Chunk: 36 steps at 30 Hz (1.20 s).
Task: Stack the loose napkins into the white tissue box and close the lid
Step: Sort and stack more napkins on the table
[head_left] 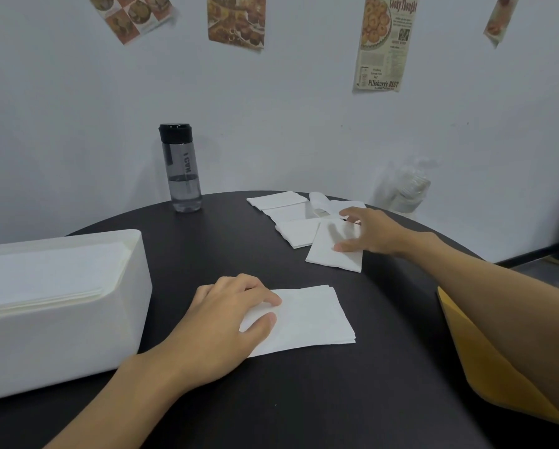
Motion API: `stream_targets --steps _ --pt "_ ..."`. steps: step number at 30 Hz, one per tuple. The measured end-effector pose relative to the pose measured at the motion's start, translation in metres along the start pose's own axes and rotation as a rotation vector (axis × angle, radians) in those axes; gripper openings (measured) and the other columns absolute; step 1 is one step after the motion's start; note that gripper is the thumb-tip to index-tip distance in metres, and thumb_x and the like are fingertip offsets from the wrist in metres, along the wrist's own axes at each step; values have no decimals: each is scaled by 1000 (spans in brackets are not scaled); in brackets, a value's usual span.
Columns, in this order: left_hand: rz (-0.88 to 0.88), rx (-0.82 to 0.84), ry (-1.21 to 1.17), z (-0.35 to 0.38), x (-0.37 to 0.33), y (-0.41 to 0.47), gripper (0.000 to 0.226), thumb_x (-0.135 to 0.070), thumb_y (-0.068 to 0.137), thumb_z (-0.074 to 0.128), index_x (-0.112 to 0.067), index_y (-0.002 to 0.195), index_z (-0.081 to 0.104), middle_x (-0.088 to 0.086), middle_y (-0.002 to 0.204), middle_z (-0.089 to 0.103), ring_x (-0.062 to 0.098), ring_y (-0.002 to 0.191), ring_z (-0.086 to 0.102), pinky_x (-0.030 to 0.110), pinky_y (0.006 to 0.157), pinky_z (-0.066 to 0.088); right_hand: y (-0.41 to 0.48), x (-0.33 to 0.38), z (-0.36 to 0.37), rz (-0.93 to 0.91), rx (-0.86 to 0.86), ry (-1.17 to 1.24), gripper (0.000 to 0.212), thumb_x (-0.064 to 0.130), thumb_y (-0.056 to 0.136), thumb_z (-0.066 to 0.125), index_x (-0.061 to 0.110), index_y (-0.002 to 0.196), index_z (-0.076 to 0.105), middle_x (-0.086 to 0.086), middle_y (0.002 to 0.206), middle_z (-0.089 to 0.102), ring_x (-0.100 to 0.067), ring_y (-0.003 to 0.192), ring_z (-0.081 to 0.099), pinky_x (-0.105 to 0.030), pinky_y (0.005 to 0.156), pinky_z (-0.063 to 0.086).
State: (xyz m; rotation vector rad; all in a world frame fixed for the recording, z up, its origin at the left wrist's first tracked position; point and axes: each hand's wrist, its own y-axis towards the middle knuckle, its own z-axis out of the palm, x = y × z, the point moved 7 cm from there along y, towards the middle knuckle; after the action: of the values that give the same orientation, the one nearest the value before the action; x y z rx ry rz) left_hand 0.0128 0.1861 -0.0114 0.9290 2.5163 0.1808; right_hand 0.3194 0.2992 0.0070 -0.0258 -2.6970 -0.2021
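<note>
The white tissue box [61, 345] sits at the left edge of the round black desk [271, 400]. Its top is open and a pile of napkins [45, 273] already fills it nearly to the rim. I cannot make out the lid.

The left hand [220, 322] lies palm down on a small stack [310, 319] near the front middle of the desk. Its fingers are relaxed and apart, pressing the stack's left end rather than gripping it. That is probably to keep the thin sheets squared while more are added.

The right hand [369, 231] reaches to the far right edge, where the loose napkins [278, 199] lie overlapping in a row. Its thumb touches the nearest napkin [330, 257], which sits askew over its neighbour. The fingers are spread above it but blurred, so I cannot tell whether they have pinched the sheet or only rest on it.

The step in hand looks like gathering: one sheet fetched at a time onto the held stack, which would then go into the box. Several sheets are left, so the task seems well short of done.

A dark water bottle [181, 170] stands at the far edge, well apart from the work.
</note>
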Motion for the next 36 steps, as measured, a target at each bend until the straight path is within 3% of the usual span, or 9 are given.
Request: stream_targets --steps 14,29,33,36 --pt "2 4 -12 0 0 -1 26 -45 101 43 -48 124 56 -34 126 40 -9 127 29 22 111 16 -10 25 -11 -116 -52 -280 76 57 80 73 20 143 49 -2 137 59 -24 125 53 -38 103 41" --pt "-3 14 1 0 -1 0 26 -44 102 43 -48 124 55 -34 127 40 -9 126 29 22 110 16 -11 28 -10 -146 -40 -308 69 55 81 73 23 139 53 3 137 59 -22 125 53 -39 102 41" --pt "-8 12 -7 0 -1 0 26 -45 101 43 -49 124 55 -34 127 39 -9 126 29 21 109 16 -6 19 -5 -112 -21 -274 43 51 87 68 23 120 65 8 126 61 -19 118 54 -42 102 41" --pt "-13 16 -9 0 -1 0 26 -45 101 43 -49 124 55 -34 126 39 -8 126 29 20 108 16 -4 21 -10 -131 -167 -149 14 27 92 65 17 96 73 5 106 68 -21 101 61 -42 94 47"
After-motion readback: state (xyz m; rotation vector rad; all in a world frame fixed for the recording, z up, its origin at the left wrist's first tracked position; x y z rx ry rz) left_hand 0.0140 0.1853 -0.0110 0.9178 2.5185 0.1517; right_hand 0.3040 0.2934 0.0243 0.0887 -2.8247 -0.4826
